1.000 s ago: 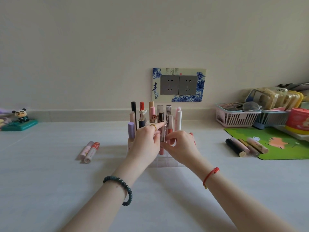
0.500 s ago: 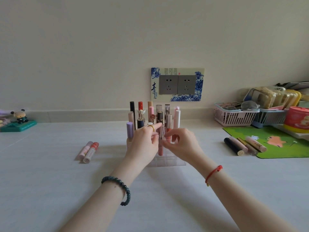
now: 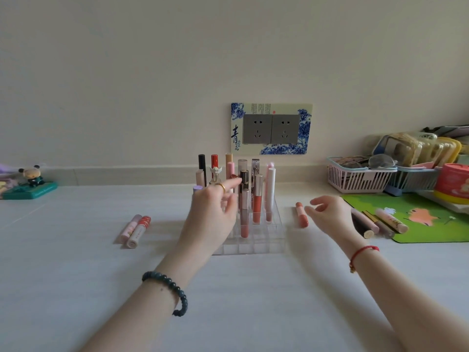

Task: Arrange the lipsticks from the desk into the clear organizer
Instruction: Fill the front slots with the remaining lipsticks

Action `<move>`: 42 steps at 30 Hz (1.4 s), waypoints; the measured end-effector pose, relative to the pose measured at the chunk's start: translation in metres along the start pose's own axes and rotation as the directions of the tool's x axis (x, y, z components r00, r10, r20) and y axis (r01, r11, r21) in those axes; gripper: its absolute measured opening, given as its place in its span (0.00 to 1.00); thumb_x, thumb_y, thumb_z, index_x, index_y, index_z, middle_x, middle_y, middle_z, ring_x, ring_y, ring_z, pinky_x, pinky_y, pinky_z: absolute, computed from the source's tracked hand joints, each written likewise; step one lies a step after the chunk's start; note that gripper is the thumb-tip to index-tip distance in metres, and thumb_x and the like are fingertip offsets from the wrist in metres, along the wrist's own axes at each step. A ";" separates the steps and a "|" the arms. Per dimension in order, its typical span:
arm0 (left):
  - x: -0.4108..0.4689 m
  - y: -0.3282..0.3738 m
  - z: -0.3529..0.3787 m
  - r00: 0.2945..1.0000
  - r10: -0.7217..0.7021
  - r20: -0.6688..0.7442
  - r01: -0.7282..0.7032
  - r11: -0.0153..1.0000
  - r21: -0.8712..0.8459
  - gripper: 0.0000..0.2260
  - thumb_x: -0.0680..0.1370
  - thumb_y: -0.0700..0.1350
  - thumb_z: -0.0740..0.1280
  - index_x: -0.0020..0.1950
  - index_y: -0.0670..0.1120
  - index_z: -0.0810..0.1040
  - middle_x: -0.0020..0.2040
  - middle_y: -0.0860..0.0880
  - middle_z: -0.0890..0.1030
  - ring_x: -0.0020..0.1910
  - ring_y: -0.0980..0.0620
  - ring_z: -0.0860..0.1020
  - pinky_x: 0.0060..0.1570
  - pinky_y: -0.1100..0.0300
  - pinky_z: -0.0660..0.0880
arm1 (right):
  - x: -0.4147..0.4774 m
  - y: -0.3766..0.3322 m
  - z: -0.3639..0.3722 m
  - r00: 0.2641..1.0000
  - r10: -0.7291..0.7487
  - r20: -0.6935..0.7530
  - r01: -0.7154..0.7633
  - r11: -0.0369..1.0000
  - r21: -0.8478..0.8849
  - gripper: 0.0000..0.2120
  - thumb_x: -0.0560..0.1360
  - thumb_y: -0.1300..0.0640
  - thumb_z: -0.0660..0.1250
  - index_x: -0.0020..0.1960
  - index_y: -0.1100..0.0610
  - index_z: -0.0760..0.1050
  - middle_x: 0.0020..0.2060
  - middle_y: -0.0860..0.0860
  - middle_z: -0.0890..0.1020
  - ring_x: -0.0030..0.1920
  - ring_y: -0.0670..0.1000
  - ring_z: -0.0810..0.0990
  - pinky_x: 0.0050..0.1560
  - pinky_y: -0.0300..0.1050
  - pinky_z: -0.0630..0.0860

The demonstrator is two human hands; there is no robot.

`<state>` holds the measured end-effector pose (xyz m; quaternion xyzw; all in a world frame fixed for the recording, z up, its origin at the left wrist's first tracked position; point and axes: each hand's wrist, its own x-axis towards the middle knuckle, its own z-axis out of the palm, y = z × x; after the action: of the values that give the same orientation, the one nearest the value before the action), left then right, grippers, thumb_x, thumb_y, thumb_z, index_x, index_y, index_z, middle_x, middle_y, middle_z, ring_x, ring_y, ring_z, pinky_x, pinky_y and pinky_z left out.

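The clear organizer stands mid-desk with several lipsticks upright in its back cells, a coral gloss tube the nearest of them. My left hand hovers over the organizer's left side, fingers loosely spread and holding nothing. My right hand is to the right of the organizer, relaxed and empty, just beside a coral lipstick lying on the desk. Two pink lipsticks lie on the left. Several more lipsticks lie at the right, partly on a green mat.
A green mat covers the right desk. Behind it stand a pink basket, a blue basket and a red tin. A panda figurine sits far left. A wall socket is behind the organizer.
Both hands have let go of the gloss tube, which now stands in the organizer. My right hand has moved right toward the coral lipstick; my left hand has opened.
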<state>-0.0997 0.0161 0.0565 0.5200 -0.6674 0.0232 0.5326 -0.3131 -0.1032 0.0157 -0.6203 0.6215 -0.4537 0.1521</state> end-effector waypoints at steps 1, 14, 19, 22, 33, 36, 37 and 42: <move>0.001 0.002 -0.006 0.996 0.047 -0.080 -0.051 0.998 -0.039 0.12 0.76 0.38 0.63 0.59 0.48 0.77 0.46 0.46 0.84 0.38 0.58 0.81 0.47 0.70 0.76 | 0.001 0.002 0.006 1.000 0.002 0.017 -0.001 1.000 -0.030 0.16 0.72 0.54 0.67 0.54 0.63 0.76 0.37 0.54 0.77 0.44 0.54 0.76 0.45 0.42 0.69; -0.005 -0.093 -0.036 0.892 -0.440 -0.103 0.369 0.840 -0.398 0.15 0.80 0.49 0.51 0.59 0.46 0.73 0.56 0.44 0.78 0.51 0.51 0.75 0.51 0.58 0.68 | 0.007 -0.001 0.027 0.976 -0.022 0.219 0.094 0.942 -0.323 0.13 0.78 0.61 0.52 0.40 0.61 0.72 0.42 0.62 0.75 0.48 0.59 0.72 0.40 0.45 0.66; -0.015 -0.102 -0.028 0.803 -0.549 0.234 0.583 0.639 -0.501 0.22 0.81 0.52 0.46 0.66 0.42 0.69 0.64 0.43 0.74 0.57 0.48 0.74 0.56 0.56 0.68 | 0.006 -0.009 -0.004 1.000 0.016 -0.011 -0.013 0.967 0.255 0.10 0.71 0.49 0.69 0.44 0.54 0.73 0.31 0.49 0.74 0.31 0.47 0.72 0.28 0.38 0.68; -0.020 -0.100 -0.023 0.751 -0.542 0.377 0.653 0.532 -0.539 0.28 0.78 0.59 0.45 0.66 0.43 0.70 0.63 0.43 0.75 0.58 0.47 0.74 0.59 0.54 0.68 | -0.001 -0.030 -0.032 0.983 0.009 -0.183 0.087 0.858 0.507 0.17 0.64 0.56 0.75 0.51 0.58 0.76 0.35 0.48 0.77 0.32 0.44 0.72 0.28 0.30 0.70; -0.030 -0.106 -0.036 0.743 -0.340 0.576 0.602 0.717 -0.353 0.44 0.58 0.73 0.68 0.67 0.50 0.70 0.64 0.51 0.76 0.62 0.56 0.75 0.65 0.56 0.67 | -0.037 -0.078 -0.031 0.924 -0.372 0.090 0.299 0.848 0.438 0.19 0.63 0.58 0.75 0.50 0.53 0.70 0.36 0.47 0.82 0.37 0.40 0.82 0.37 0.30 0.78; -0.029 -0.102 -0.035 0.752 -0.342 0.564 0.565 0.775 -0.283 0.52 0.52 0.67 0.75 0.71 0.49 0.63 0.67 0.53 0.72 0.61 0.59 0.73 0.52 0.70 0.73 | -0.042 -0.077 -0.016 0.906 -0.417 0.080 0.371 0.869 0.328 0.17 0.65 0.62 0.73 0.49 0.53 0.69 0.35 0.45 0.81 0.35 0.36 0.81 0.34 0.25 0.74; -0.029 -0.100 -0.034 0.753 -0.344 0.560 0.555 0.790 -0.261 0.50 0.54 0.64 0.76 0.71 0.49 0.62 0.66 0.53 0.72 0.59 0.61 0.73 0.49 0.74 0.73 | -0.044 -0.077 -0.012 0.899 -0.430 0.083 0.389 0.870 0.303 0.17 0.66 0.62 0.73 0.49 0.53 0.69 0.35 0.44 0.81 0.35 0.37 0.81 0.33 0.25 0.74; -0.031 -0.102 -0.032 0.765 -0.382 0.519 0.534 0.826 -0.179 0.49 0.55 0.52 0.77 0.72 0.50 0.58 0.64 0.57 0.72 0.57 0.62 0.74 0.53 0.72 0.70 | -0.050 -0.073 0.005 0.876 -0.476 0.084 0.443 0.860 0.252 0.15 0.68 0.64 0.69 0.48 0.50 0.69 0.34 0.45 0.80 0.33 0.42 0.80 0.33 0.28 0.76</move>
<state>-0.0076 0.0088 -0.0055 0.5666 -0.6193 -0.3407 0.4236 -0.2538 -0.0465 0.0494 -0.7603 0.3875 -0.4985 0.1526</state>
